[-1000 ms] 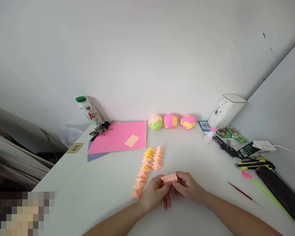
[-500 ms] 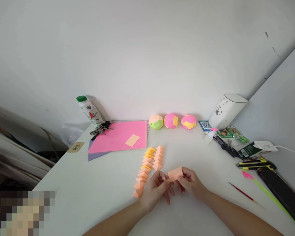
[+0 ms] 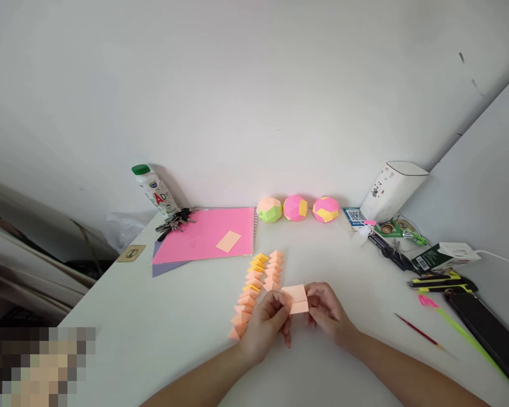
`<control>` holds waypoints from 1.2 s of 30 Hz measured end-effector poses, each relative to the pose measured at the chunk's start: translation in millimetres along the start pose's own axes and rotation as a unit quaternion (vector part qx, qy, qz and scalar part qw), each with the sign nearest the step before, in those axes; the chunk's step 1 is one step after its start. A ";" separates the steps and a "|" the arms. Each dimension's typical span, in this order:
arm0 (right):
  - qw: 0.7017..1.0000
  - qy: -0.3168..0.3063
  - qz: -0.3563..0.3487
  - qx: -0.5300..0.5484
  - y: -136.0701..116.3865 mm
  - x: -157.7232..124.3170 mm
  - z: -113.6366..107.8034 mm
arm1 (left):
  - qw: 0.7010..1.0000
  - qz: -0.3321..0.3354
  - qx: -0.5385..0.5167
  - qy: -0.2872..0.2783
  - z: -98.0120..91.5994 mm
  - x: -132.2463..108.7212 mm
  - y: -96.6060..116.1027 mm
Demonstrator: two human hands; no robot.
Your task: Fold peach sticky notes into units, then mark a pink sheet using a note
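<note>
A small peach paper square (image 3: 296,294), with a crease running across it, is held up off the table between both hands. My left hand (image 3: 265,322) pinches its left edge with thumb and fingers. At the right edge, the curled fingertips of my right hand (image 3: 331,316) close on the paper, partly hidden behind it. Just beyond my left hand lie two rows of folded paper pieces, a longer orange and peach row (image 3: 248,297) and a shorter peach row (image 3: 275,268).
Three paper balls (image 3: 295,208) line the wall. At left are a pink sheet (image 3: 195,232) with a peach slip (image 3: 228,241), keys (image 3: 176,221) and a bottle (image 3: 156,192). At right lie a brush (image 3: 419,330), a cutter (image 3: 443,282), a black case (image 3: 486,333) and a white container (image 3: 392,189).
The peach paper has turned from folded over to opened out, with its crease showing. My left hand has taken its left edge, and my right fingers have shifted to its right edge.
</note>
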State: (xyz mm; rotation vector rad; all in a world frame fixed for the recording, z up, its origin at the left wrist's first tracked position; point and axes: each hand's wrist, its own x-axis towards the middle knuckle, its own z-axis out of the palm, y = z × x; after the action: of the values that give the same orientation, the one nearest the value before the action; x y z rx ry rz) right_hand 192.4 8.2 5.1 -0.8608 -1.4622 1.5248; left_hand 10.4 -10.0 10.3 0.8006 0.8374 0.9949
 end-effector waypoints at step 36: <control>0.991 -0.087 0.062 -0.082 -0.5 4.9 -3.0 | 0.983 0.094 0.086 -0.130 -10.2 -5.4 -3.6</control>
State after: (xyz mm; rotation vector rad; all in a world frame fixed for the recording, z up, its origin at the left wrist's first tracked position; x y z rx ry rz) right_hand 193.2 13.9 5.7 -0.9499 -1.7063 1.6222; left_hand 1.2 -14.4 3.7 1.1477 0.6356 0.9659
